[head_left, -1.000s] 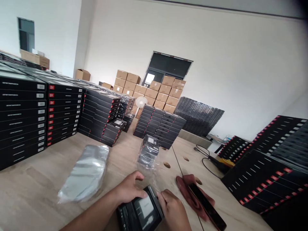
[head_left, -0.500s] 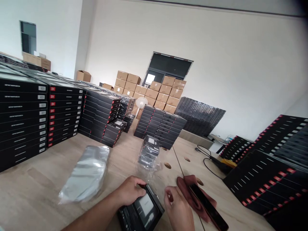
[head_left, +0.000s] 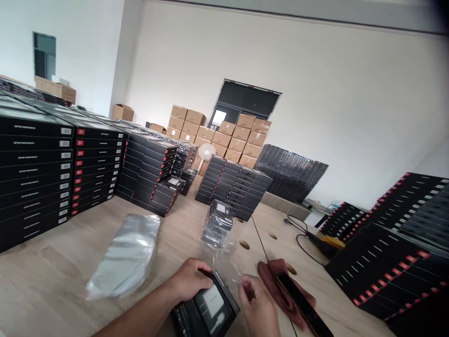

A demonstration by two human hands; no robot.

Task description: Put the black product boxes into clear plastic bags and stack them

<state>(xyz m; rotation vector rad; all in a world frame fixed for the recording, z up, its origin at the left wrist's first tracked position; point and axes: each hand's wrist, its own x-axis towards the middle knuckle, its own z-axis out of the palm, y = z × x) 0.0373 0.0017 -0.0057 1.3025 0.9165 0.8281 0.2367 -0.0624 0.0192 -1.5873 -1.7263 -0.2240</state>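
Observation:
My left hand (head_left: 193, 281) grips the top left edge of a black product box (head_left: 214, 304) with a pale device pictured on its face. The box lies tilted at the table's front, its lower end cut off by the frame. To its right, my right hand (head_left: 257, 304) is closed in a pinch. A thin sheet of clear plastic film (head_left: 228, 267) reaches its fingertips; how it meets the box is hard to make out. Behind the box stands a short row of plastic-wrapped boxes (head_left: 219, 224). A pile of flat clear bags (head_left: 124, 257) lies left of my left hand.
A dark phone (head_left: 303, 302) rests on a maroon cloth (head_left: 280, 297) beside my right hand. Tall stacks of black boxes stand left (head_left: 31, 178), ahead (head_left: 231, 185) and right (head_left: 389, 271). A black cable (head_left: 298, 234) and a round table hole (head_left: 244, 245) lie nearby.
The clear film between the box and my right hand shows more plainly now, spread up and to the right. My right hand has shifted slightly; the left keeps its grip on the box.

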